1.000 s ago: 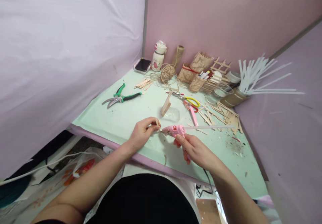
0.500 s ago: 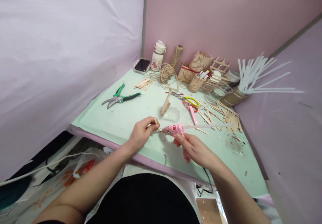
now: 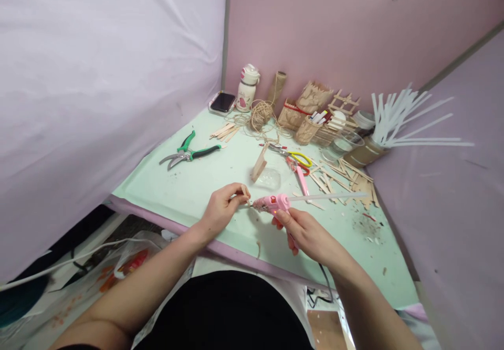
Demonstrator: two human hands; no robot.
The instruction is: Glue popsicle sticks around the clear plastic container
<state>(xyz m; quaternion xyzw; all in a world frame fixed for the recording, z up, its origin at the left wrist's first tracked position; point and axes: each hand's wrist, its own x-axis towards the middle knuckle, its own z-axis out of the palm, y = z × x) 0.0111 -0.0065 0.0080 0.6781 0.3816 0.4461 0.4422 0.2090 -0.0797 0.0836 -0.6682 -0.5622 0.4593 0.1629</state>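
Observation:
Between the thumb and fingers of my left hand [image 3: 223,209] is a small piece of wooden craft stick [image 3: 244,190]. My right hand [image 3: 301,230] is wrapped around the handle of a pink hot glue gun [image 3: 271,202], its nozzle pointing left at the wood piece. Whether the tip touches the wood I cannot tell. A long translucent glue stick [image 3: 331,197] juts from the gun's back. Just beyond my hands, a small wooden stick assembly [image 3: 260,163] stands upright by a clear plastic dish [image 3: 268,179].
Green-handled pruning shears [image 3: 189,155] lie open at left. Behind are craft sticks [image 3: 225,131], a phone [image 3: 222,102], a bottle [image 3: 247,90] and twine [image 3: 261,114]. To the right are yellow-handled pliers [image 3: 300,158], a pink cutter [image 3: 303,180], scattered sticks [image 3: 326,179] and a holder [image 3: 364,151] of glue sticks.
Almost nothing differs. Both hands keep their places, with the glue gun's nozzle still at the wood piece; the rear end of its glue stick sits very slightly farther right.

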